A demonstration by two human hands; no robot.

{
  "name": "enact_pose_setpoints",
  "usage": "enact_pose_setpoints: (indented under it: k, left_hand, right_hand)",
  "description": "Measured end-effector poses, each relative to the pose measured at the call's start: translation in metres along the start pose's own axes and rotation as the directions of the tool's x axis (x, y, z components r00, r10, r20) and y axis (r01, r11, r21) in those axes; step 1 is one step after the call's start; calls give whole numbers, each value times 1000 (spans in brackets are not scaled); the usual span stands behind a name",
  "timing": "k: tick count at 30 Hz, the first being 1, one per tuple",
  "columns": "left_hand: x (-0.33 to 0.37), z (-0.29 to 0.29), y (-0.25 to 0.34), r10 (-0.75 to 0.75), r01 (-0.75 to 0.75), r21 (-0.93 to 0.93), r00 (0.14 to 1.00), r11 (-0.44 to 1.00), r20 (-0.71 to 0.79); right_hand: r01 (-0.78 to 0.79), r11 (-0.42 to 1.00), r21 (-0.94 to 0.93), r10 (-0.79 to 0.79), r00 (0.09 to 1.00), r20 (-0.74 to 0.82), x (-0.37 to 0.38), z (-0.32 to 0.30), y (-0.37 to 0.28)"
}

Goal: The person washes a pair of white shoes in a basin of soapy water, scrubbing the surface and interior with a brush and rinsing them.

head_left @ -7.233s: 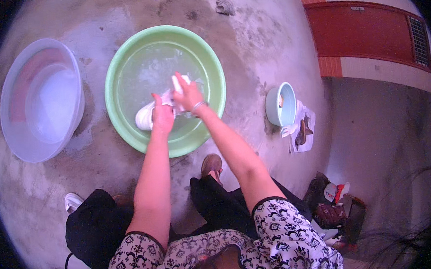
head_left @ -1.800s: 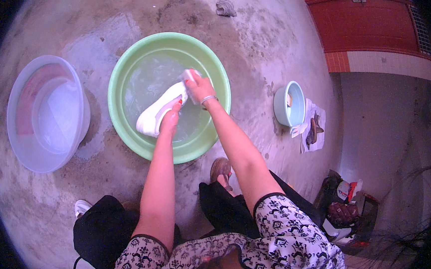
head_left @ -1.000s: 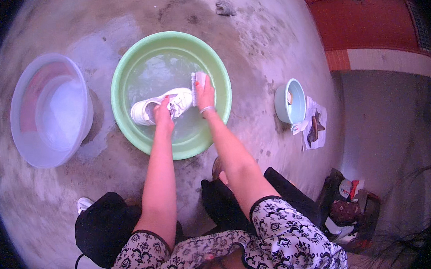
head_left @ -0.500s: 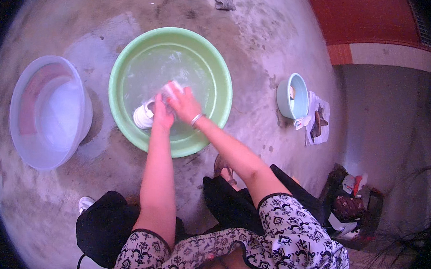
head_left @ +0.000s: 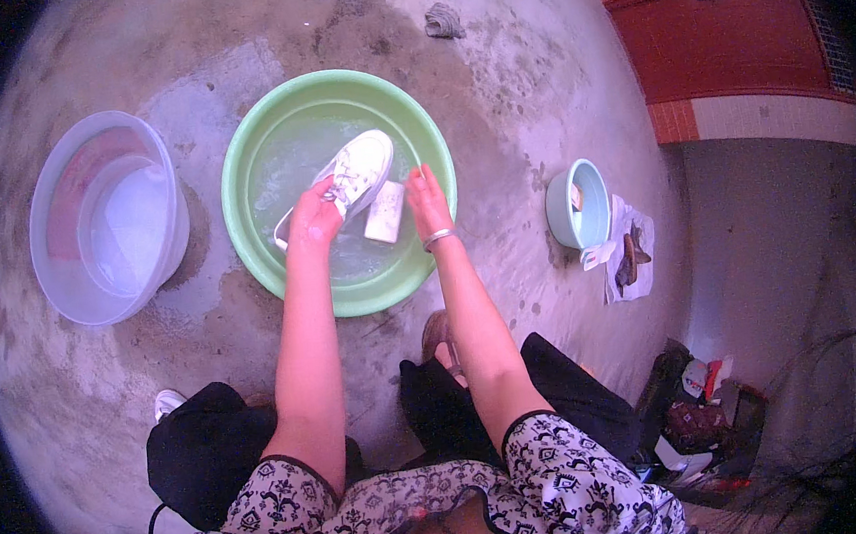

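Red door [head_left: 720,43], upper right; green round basin [head_left: 331,79], on concrete, shallow cloudy water within; translucent pale basin [head_left: 128,228], well apart on the left; light-blue tub [head_left: 559,213], on the right, contents too small to tell; white laced shoe [head_left: 369,159], inside the green basin's rim, tilted, toe toward upper right; left hand [head_left: 315,215], clamped on the shoe beside the laces; right hand [head_left: 429,202], fingers straight, grasping nothing, near the basin's right wall; white brush [head_left: 384,214], in the green basin, between shoe and right hand; silvery bracelet [head_left: 438,238], right wrist.
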State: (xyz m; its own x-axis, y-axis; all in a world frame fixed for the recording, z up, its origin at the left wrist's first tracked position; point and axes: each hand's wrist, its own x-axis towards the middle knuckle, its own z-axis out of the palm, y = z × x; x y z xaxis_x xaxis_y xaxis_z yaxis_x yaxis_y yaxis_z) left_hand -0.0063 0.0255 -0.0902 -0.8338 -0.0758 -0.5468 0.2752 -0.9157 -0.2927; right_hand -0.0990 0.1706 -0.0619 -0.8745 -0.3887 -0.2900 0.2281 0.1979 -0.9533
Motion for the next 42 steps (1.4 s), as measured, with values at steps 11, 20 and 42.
enact_pose_setpoints:
  k: [11, 20, 42]
  left_hand:
    - [-68, 67, -36, -151, 69, 283, 949, 957, 278]
    - [-126, 107, -22, -6, -355, 809, 917, -468, 399]
    - [-136, 127, -52, 254, -143, 756, 888, -639, 383]
  right_hand:
    - [-362, 593, 719, 55, 909, 412, 16, 34, -24]
    - [-494, 509, 705, 42, 832, 553, -19, 62, -79]
    - [-761, 49, 647, -197, 628, 753, -7, 99, -100]
